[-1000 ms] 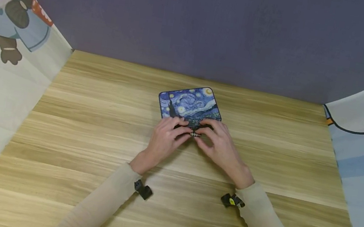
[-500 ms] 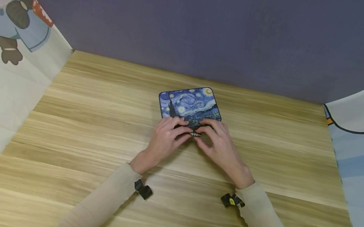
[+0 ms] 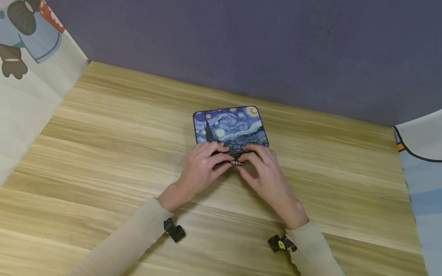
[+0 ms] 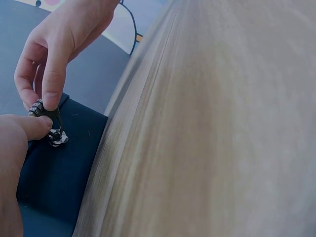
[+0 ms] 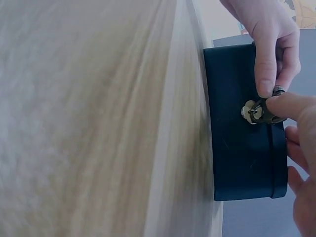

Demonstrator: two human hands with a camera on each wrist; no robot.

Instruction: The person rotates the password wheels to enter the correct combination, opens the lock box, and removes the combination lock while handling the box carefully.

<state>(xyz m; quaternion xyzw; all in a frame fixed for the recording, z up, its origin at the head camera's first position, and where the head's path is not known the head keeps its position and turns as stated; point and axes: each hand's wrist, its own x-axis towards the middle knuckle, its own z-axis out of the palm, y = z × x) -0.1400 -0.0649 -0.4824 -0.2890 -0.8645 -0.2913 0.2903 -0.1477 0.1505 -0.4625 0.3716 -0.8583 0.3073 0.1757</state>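
Note:
A dark blue metal box (image 5: pixel 239 163) with a swirling night-sky painting on its lid (image 3: pixel 231 125) sits slightly turned on the table. At its near side hangs a small dark combination padlock (image 3: pixel 236 162) with number wheels. Its shackle passes through a silvery, flower-shaped latch (image 5: pixel 251 112) on the box's front. My left hand (image 3: pixel 203 164) pinches one end of the padlock between thumb and index finger. From the other side my right hand (image 3: pixel 269 174) pinches it likewise. Other fingers of both hands rest at the lid's near edge. The digits are too small to read.
The wood-grain table (image 3: pixel 115 150) stretches out on all sides of the box. Behind it rises a dark blue-grey partition (image 3: pixel 246 31). Printed cartoon curtains flank the left (image 3: pixel 1 98) and right (image 3: pixel 434 191) edges.
Both hands stay in place at the padlock, and the box has not moved. Only a very slight shift shows at the fingertips and the padlock's wheels.

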